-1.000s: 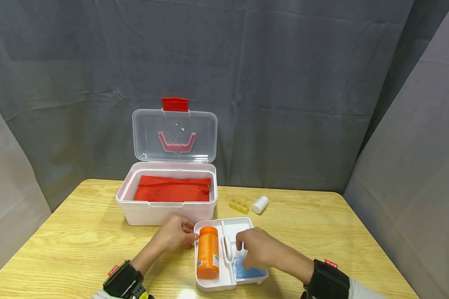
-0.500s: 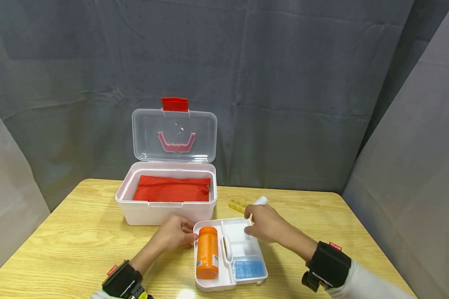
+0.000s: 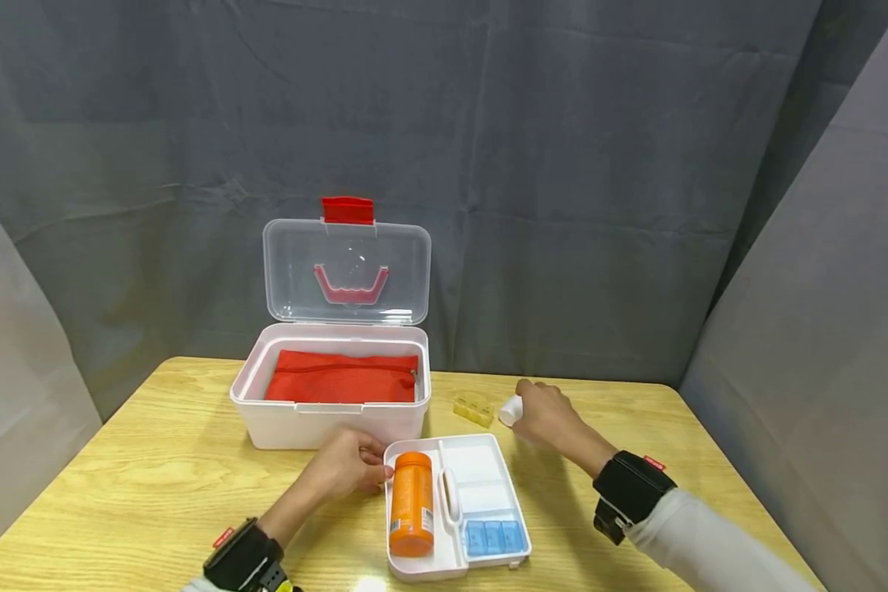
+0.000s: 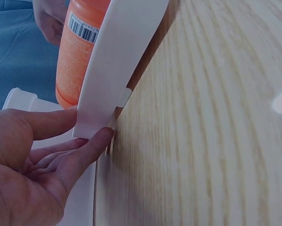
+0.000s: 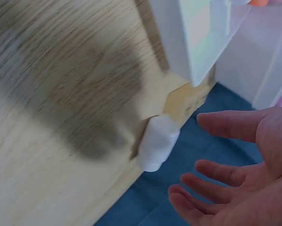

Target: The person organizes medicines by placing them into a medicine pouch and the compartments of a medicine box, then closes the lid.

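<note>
1. left hand is pinching the left rim of the white tray
2. right hand is spread pretty wide, right by the white bottle lying on the surface near a yellow case
3. orange bottle and blue case are in the tray

Nothing legible; barcode on orange bottle

Storage box on desk, back L, curtain behind; zip pouch in box, lid up at its rear. Divided tray to box's front R: pill bottle in L comp., pill organiser front R comp. Behind tray: pill case, small bottle just R. L hand at tray's L edge; R hand R of small bottle.
</note>
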Tool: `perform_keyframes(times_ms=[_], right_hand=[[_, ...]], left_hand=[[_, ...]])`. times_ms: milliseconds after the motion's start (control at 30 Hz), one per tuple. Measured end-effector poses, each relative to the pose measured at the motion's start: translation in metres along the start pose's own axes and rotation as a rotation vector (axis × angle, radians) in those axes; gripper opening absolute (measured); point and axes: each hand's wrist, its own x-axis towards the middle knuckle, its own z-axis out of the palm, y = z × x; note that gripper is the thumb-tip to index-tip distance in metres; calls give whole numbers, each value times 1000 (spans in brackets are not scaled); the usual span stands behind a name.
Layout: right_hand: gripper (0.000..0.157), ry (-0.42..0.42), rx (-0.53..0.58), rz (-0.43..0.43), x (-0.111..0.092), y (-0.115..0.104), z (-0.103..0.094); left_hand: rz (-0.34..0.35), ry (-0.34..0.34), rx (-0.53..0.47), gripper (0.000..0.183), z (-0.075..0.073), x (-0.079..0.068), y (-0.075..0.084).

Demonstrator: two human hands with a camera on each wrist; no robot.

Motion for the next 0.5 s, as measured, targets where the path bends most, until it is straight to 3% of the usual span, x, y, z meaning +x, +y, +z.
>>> perform_keyframes(times_ms=[267,500], right_hand=[[43,39,28,45,16,12,17],[50,72,82,47,26,17,35]], left_hand=[[3,0,-13,29,0,1,-1],[4,-2,-16,30,0,1,-2]])
